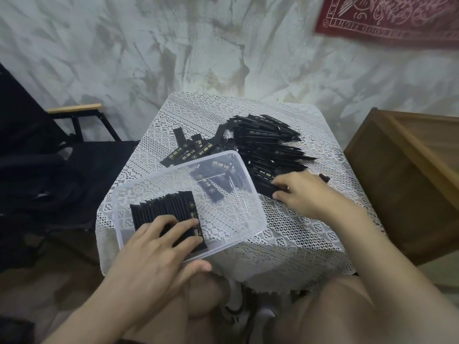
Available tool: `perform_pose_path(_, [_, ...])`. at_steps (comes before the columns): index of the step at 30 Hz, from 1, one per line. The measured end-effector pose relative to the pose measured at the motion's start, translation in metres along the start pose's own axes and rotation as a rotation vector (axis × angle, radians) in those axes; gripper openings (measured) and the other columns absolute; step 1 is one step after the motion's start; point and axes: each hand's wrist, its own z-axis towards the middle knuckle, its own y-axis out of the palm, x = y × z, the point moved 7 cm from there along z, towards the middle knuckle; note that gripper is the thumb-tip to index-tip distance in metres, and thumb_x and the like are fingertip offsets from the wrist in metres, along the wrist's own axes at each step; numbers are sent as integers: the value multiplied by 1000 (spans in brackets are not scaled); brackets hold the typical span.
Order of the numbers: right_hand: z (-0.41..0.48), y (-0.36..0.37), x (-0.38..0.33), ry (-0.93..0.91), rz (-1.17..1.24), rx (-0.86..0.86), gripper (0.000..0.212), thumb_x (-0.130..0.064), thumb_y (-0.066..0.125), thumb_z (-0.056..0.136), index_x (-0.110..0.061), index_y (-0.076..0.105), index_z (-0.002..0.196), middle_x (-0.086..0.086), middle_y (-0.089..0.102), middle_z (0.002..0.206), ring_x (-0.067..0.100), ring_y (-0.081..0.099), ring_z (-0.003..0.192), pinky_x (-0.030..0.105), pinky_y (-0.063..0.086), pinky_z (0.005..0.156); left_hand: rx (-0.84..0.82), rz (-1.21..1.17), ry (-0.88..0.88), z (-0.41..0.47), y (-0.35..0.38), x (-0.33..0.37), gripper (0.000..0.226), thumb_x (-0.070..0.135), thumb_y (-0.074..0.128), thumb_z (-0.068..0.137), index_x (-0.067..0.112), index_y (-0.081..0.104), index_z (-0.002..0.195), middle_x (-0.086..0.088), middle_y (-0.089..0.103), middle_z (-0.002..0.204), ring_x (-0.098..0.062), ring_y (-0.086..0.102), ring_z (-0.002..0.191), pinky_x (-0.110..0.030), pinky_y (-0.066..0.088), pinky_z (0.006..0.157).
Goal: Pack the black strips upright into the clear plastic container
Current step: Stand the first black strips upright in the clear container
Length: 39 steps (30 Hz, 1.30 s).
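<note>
Black strips partly packed, more being grabbed.
Packed row [164, 209] stands in container [258, 214], left hand [159, 247] pressing it with flat fingers; right hand [305, 194] grips black strips [268, 145] from the bench [298, 244] pile. Probably light, thin, slippery: pinch a bundle mid-length.

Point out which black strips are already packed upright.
The row under the left hand, inside the clear container; the pile by the right hand lies flat outside it.

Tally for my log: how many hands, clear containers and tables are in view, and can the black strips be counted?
Hands: 2, left hand, right hand
Clear plastic container: 1
Table: 1
Black strips: overlapping, uncountable
Total counted: 4
</note>
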Motion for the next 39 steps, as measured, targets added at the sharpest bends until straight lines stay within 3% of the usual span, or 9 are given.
perform_pose_path(6, [-8, 15, 6, 19, 76, 70, 40, -39, 69, 94, -33, 62, 133, -5, 67, 121, 22, 63, 113, 34, 49, 92, -2, 5, -4, 1, -1, 0, 69, 72, 26, 101, 27, 77, 108, 6, 67, 133, -29, 60, 110, -44, 55, 82])
perform_pose_path(13, [-8, 4, -3, 31, -28, 99, 15, -39, 62, 94, -27, 66, 101, -7, 66, 84, 24, 64, 84, 36, 51, 73, 25, 22, 11, 2, -4, 2, 68, 71, 26, 101, 27, 77, 106, 6, 68, 130, -28, 61, 106, -42, 56, 77])
perform_pose_path(16, [-21, -39, -24, 45, 128, 271, 14, -40, 62, 92, -25, 60, 93, -6, 65, 79, 22, 62, 75, 36, 47, 67, 15, 28, 3, 2, -3, 1, 67, 71, 26, 101, 28, 77, 106, 7, 67, 131, -28, 60, 108, -42, 56, 77])
perform_pose_path(19, [-54, -82, -84, -85, 324, 450, 14, -38, 61, 91, -26, 56, 90, -6, 64, 75, 18, 60, 68, 37, 45, 63, 13, 27, 4, 3, -2, 1, 64, 71, 30, 100, 28, 76, 106, 7, 67, 130, -28, 59, 108, -42, 55, 78])
perform_pose_path(22, [-63, -70, -144, -187, 263, 366, 18, -41, 56, 93, -23, 50, 91, -3, 66, 80, 28, 62, 74, 39, 43, 64, 31, 23, 6, 3, -5, 2, 65, 71, 32, 98, 25, 78, 105, 5, 69, 127, -27, 61, 106, -42, 56, 76])
perform_pose_path(26, [-33, -15, -159, -79, 125, 217, 21, -37, 50, 97, -19, 40, 96, 13, 68, 102, 39, 63, 98, 37, 33, 69, 47, 28, 19, 3, -6, 3, 65, 70, 31, 99, 25, 76, 99, 5, 69, 123, -27, 61, 103, -42, 55, 74])
perform_pose_path(29, [-20, 10, -155, -15, 79, 160, 25, -35, 50, 99, -13, 48, 110, 19, 67, 114, 42, 63, 107, 37, 33, 71, 47, 45, 14, 2, -5, 2, 67, 71, 27, 101, 24, 74, 92, 3, 69, 121, -28, 60, 104, -42, 55, 74])
perform_pose_path(32, [-14, 21, -154, -2, 85, 108, 35, -35, 52, 99, -9, 49, 122, 21, 66, 118, 43, 61, 110, 37, 39, 73, 43, 45, 4, 2, -3, 2, 70, 71, 25, 101, 23, 74, 91, 1, 69, 121, -28, 59, 105, -43, 54, 74])
perform_pose_path(39, [-9, 32, -145, -12, 201, -16, 36, -48, 50, 99, -17, 50, 117, 14, 66, 117, 40, 59, 110, 42, 48, 83, -19, 1, -30, -1, -1, 0, 62, 75, 32, 99, 30, 75, 99, -4, 58, 138, -27, 55, 115, -42, 52, 83])
